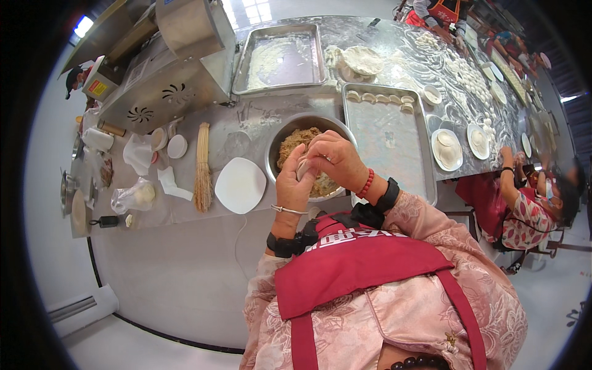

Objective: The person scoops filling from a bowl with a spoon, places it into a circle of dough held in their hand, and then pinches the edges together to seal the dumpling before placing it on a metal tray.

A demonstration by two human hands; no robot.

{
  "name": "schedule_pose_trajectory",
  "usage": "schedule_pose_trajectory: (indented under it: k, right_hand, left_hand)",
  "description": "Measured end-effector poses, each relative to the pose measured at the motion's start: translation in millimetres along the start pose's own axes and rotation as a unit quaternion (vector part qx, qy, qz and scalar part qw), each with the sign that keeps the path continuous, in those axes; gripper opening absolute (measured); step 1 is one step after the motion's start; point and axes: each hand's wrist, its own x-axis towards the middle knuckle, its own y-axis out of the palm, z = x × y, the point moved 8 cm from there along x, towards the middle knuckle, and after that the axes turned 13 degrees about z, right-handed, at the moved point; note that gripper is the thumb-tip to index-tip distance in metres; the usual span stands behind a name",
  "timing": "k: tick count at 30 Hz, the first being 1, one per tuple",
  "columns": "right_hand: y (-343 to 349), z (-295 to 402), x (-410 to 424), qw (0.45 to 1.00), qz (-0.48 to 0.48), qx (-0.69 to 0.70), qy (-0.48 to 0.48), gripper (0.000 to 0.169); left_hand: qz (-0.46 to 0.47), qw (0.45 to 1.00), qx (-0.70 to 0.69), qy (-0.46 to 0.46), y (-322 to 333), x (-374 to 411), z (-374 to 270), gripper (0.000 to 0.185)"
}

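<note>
Over a steel mixing bowl point(296, 123) of minced filling point(296, 141), my hands meet around a small dumpling point(303, 170). My left hand point(292, 181) holds it between thumb and fingers. The fingers of my right hand point(337, 159) pinch its dough from the other side. Much of the dumpling is hidden behind the fingers. To the right of the bowl lies a metal tray point(388, 148), where several folded dumplings point(382, 98) line the far edge. A bare white plate point(240, 186) sits left of the bowl, close to the table edge.
Left are a straw brush point(203, 171), a bag of dough point(138, 196) and a steel machine point(171, 88). Beyond the bowl lies a floured tray point(282, 60). Plates of dough wrappers point(447, 149) stand right, near a seated person point(527, 208). Another person point(444, 23) works at the far end.
</note>
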Motion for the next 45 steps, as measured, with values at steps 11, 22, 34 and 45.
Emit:
schedule_pose_trajectory:
  k: [11,22,34,45]
  right_hand:
    - [-3,-8,-3,0.996,-0.023,0.039,0.071,0.011]
    - [-4,13,0,0.997,-0.039,-0.071,0.006,0.012]
    - [-7,-3,-3,0.996,-0.059,0.029,0.062,0.01]
    - [-1,13,5,0.994,-0.007,-0.112,-0.012,0.012]
  left_hand:
    - [-0.022,0.993,-0.118,-0.021,-2,-2,5,0.036]
    - [-0.034,0.996,0.078,0.021,3,-4,-24,0.041]
    - [-0.025,0.984,-0.177,-0.023,-3,-1,4,0.04]
    - [-0.043,0.99,0.131,0.013,-1,-2,-12,0.039]
